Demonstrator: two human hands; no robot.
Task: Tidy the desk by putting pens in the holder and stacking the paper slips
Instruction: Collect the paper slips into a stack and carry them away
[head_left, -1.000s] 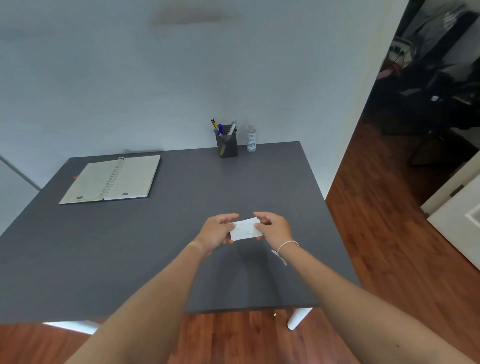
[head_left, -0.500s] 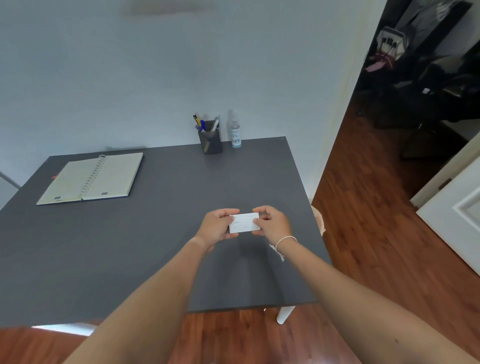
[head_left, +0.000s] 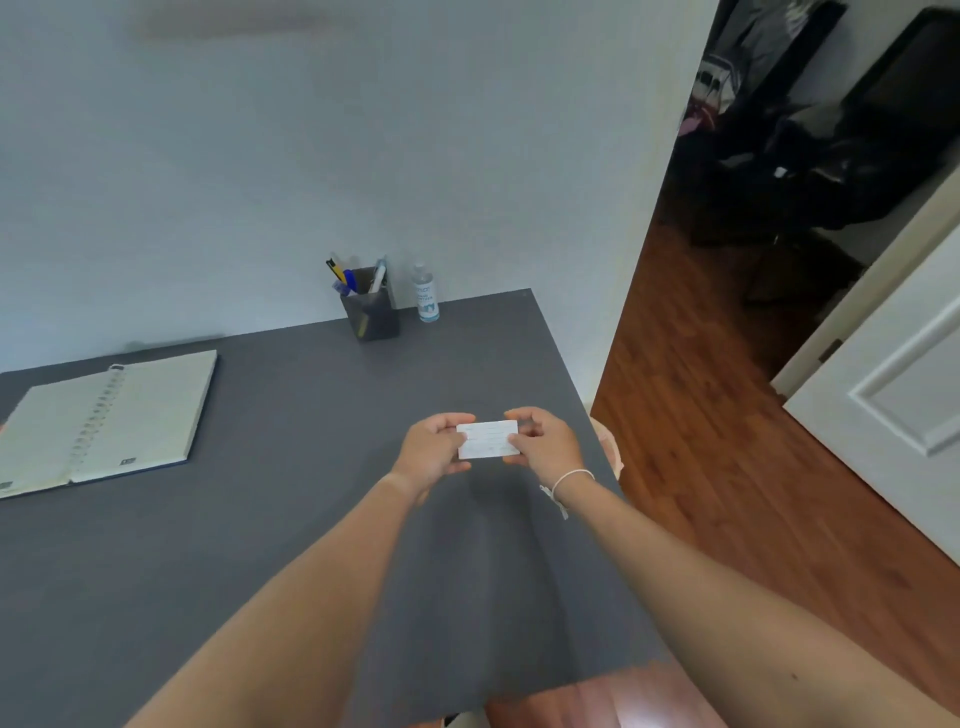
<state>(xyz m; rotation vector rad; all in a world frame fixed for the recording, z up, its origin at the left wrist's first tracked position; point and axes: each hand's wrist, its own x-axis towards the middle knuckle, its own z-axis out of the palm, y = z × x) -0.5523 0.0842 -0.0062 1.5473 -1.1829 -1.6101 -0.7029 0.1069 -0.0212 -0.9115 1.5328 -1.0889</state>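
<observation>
1. Two hands hold one white stack of paper slips (head_left: 488, 439) above the desk (head_left: 291, 467), near its right edge; the number of slips cannot be told.
2. The left hand (head_left: 434, 451) pinches the left end, the right hand (head_left: 545, 441) the right end.
3. One dark pen holder (head_left: 371, 314) at the back edge holds several pens (head_left: 358, 278).
4. One sanitizer bottle (head_left: 426, 293) stands just right of it.
5. One open spiral notebook (head_left: 104, 421) lies near the left edge.

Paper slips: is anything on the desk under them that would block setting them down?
Nothing visible does. Both hands, left and right, hold the paper slips above bare desk; the notebook lies far left.
</observation>
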